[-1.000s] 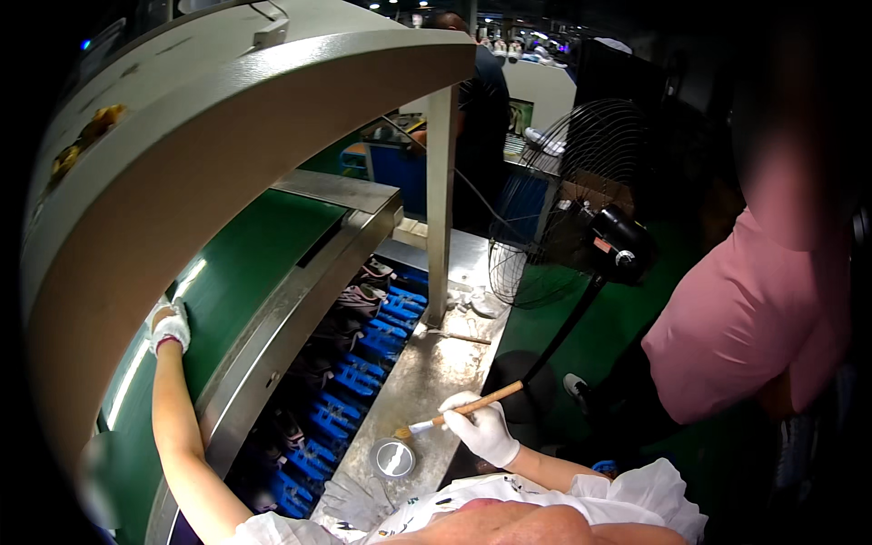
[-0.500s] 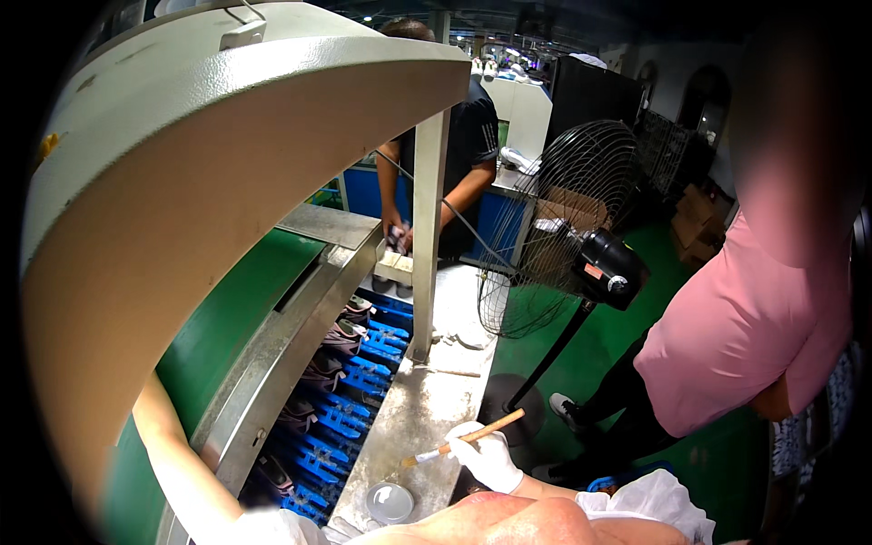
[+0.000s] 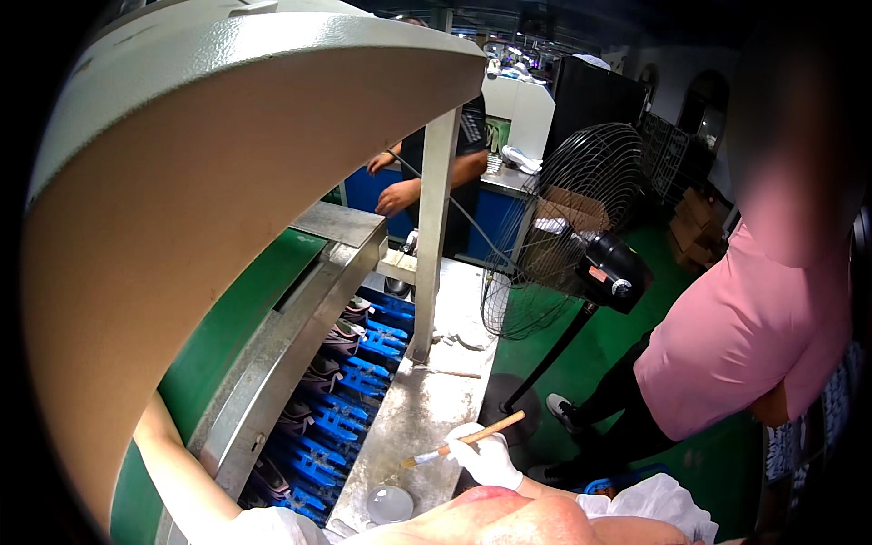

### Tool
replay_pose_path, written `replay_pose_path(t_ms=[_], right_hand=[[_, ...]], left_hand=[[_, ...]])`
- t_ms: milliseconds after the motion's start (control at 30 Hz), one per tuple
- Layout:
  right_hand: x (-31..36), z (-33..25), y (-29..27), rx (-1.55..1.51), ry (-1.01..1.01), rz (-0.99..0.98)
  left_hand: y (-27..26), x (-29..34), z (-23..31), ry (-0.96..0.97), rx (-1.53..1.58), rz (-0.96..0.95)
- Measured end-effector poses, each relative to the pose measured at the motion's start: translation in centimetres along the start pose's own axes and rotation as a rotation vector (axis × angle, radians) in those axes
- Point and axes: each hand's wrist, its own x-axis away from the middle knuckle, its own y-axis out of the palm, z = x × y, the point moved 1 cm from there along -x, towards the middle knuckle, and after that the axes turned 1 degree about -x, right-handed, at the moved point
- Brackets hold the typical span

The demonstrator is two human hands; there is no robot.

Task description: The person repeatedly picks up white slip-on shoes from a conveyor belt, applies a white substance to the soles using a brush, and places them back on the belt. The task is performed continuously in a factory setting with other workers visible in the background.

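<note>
At the near right of the metal bench [image 3: 420,409], our right hand [image 3: 485,459], white-gloved, pinches the wooden handle of a brush [image 3: 496,426] between bent fingers; its bristles point left over the bench, just beyond a round grey pot [image 3: 390,504], though we cannot tell whether they touch the surface; on the left, our bare left forearm [image 3: 182,468] reaches in over a green belt [image 3: 238,300], and the left hand is hidden behind the pale hood [image 3: 182,182], so we cannot tell how its fingers stand; between belt and bench we see a row of blue racks [image 3: 338,420] with dark shoes [image 3: 322,374] along their left side; farther off, behind an upright post [image 3: 438,227], a co-worker [image 3: 470,136] in a dark top has both hands apart; to the right stand a black fan [image 3: 618,263] and a person in pink [image 3: 713,345].
</note>
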Motion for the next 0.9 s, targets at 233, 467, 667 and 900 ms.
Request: replay_pose_path(t_ms=[233,467,667,900], right_hand=[[0.4,0.6,-0.4,-0.013,-0.009,0.018],[0.7,0.1,-0.1,-0.018,-0.069,-0.009],[1.3,-1.4,0.3,-0.049,-0.147,-0.065],[1.0,-2.6,1.0,-0.159,-0.253,-0.242]], left_hand=[[-0.6,-0.1,0.2,0.019,0.028,0.020],[-1.8,0.8,-1.7,0.039,0.108,0.048],[-5.1,4.1,-5.0,0.056,0.325,0.116],[-11.1,14.6,-12.4,-0.284,0.975,0.020]])
